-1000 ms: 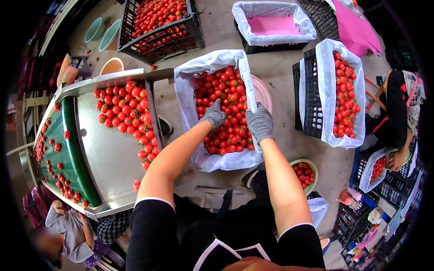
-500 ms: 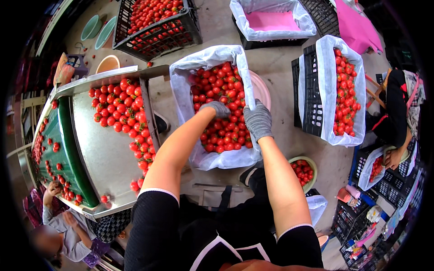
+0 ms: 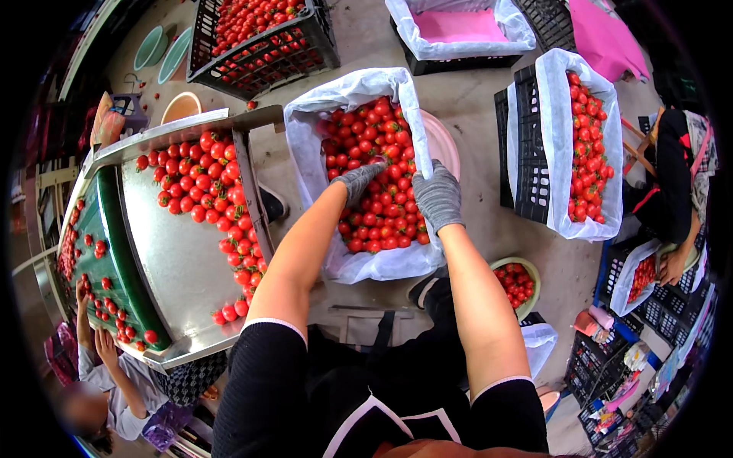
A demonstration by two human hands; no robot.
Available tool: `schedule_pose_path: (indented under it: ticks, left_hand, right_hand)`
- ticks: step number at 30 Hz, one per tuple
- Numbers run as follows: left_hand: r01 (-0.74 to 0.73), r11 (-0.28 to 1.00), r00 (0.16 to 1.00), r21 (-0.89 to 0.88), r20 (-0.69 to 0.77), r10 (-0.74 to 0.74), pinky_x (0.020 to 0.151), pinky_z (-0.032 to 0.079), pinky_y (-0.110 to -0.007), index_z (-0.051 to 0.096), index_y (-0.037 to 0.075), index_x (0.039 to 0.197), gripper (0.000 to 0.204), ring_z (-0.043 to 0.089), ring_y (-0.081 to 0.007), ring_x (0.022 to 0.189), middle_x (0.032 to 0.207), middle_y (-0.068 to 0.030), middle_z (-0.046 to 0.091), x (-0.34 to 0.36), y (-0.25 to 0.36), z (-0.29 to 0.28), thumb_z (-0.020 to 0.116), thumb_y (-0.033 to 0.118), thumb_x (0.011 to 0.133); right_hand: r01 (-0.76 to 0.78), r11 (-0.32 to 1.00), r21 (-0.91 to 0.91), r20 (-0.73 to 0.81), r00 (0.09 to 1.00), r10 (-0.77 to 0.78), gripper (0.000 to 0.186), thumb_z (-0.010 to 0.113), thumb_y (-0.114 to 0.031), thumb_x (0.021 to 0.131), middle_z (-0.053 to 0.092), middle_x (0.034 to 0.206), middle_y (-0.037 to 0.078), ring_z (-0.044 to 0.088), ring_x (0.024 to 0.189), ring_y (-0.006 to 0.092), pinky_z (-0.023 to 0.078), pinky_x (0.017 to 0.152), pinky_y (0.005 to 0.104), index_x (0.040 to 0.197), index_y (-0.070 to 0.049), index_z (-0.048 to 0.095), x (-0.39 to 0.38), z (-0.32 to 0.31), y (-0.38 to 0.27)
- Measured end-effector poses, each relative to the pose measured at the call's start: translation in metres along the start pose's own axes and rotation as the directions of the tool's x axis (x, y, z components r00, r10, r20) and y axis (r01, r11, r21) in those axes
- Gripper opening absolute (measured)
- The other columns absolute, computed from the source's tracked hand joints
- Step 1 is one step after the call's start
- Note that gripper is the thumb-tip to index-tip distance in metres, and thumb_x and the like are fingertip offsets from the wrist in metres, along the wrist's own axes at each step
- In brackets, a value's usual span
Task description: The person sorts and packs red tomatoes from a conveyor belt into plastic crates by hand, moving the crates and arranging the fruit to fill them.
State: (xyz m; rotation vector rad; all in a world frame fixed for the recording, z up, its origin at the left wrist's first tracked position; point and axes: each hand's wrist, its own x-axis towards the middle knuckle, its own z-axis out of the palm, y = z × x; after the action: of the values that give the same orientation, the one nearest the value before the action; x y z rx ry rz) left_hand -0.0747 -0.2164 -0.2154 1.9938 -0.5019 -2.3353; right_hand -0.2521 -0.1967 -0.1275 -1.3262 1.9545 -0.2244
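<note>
A crate lined with white cloth (image 3: 353,271) stands in front of me, filled with small red cherry tomatoes (image 3: 382,221). My left hand (image 3: 359,183), in a grey glove, reaches into it with fingers stretched out over the tomatoes. My right hand (image 3: 438,198), also gloved in grey, grips the crate's right rim, its fingers folded over the liner. Whatever lies under the left fingertips is hidden. Left of the crate is a metal sorting tray (image 3: 164,252), with more tomatoes (image 3: 200,179) gathered along its right side.
A green conveyor belt (image 3: 122,259) feeds the tray, and a co-worker's hands (image 3: 103,343) are beside it. A black crate of tomatoes (image 3: 263,65) stands at the back, a lined tomato crate (image 3: 546,145) to the right. A pink basin (image 3: 444,145) sits behind my crate, a green bowl (image 3: 534,294) near my right arm.
My left hand has shifted slightly and its fingers now stretch further toward the upper right over the tomatoes. My right hand stays on the rim. More tomatoes have rolled onto the tray's near edge.
</note>
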Motion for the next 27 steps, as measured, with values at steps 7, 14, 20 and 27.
schedule_pose_path:
  ticks: [7, 14, 20, 27]
  left_hand:
    - [-0.04, 0.85, 0.992, -0.525, 0.081, 0.097, 0.098, 0.029, -0.056, 0.038, 0.021, 0.13, 0.067, 0.036, -0.0287, 0.122, 0.134, -0.0087, 0.038, 0.022, -0.025, -0.002, 0.062, 0.052, 0.074]
    - [-0.046, 0.726, 0.995, -0.686, 0.036, 0.097, 0.09, 0.041, -0.051, 0.041, 0.023, 0.126, 0.059, 0.045, -0.0284, 0.114, 0.129, -0.0088, 0.043, 0.017, -0.018, 0.007, 0.065, 0.041, 0.075]
    - [-0.105, 0.766, 0.994, -0.635, -0.062, 0.085, 0.083, 0.048, -0.047, 0.051, 0.018, 0.116, 0.047, 0.053, -0.0259, 0.105, 0.12, -0.0079, 0.052, 0.018, -0.016, 0.011, 0.066, 0.038, 0.075]
    - [-0.037, 0.764, 0.946, -0.644, 0.224, 0.234, 0.081, 0.048, -0.046, 0.053, 0.017, 0.112, 0.043, 0.056, -0.0222, 0.098, 0.113, -0.0053, 0.055, -0.006, 0.001, 0.004, 0.065, 0.039, 0.078]
  right_hand:
    - [0.007, 1.0, -0.026, -0.011, 1.0, -0.008, 0.032, 0.055, -0.027, 0.077, 0.063, 0.089, 0.02, 0.06, 0.087, 0.0354, 0.046, 0.08, 0.0442, 0.1, -0.005, 0.059, 0.002, 0.004, 0.0]
    - [0.001, 1.0, -0.013, -0.001, 1.0, -0.001, 0.032, 0.054, -0.026, 0.077, 0.063, 0.09, 0.02, 0.06, 0.087, 0.0353, 0.046, 0.081, 0.0443, 0.101, -0.005, 0.058, 0.002, 0.004, 0.001]
    - [0.003, 1.0, -0.006, 0.008, 1.0, -0.003, 0.032, 0.054, -0.026, 0.077, 0.062, 0.089, 0.021, 0.06, 0.085, 0.0356, 0.046, 0.079, 0.0446, 0.1, -0.005, 0.058, 0.001, 0.003, -0.001]
    - [0.022, 0.999, -0.025, 0.001, 1.0, -0.022, 0.031, 0.054, -0.027, 0.078, 0.062, 0.089, 0.021, 0.06, 0.085, 0.036, 0.046, 0.079, 0.045, 0.099, -0.004, 0.057, 0.002, 0.005, 0.001]
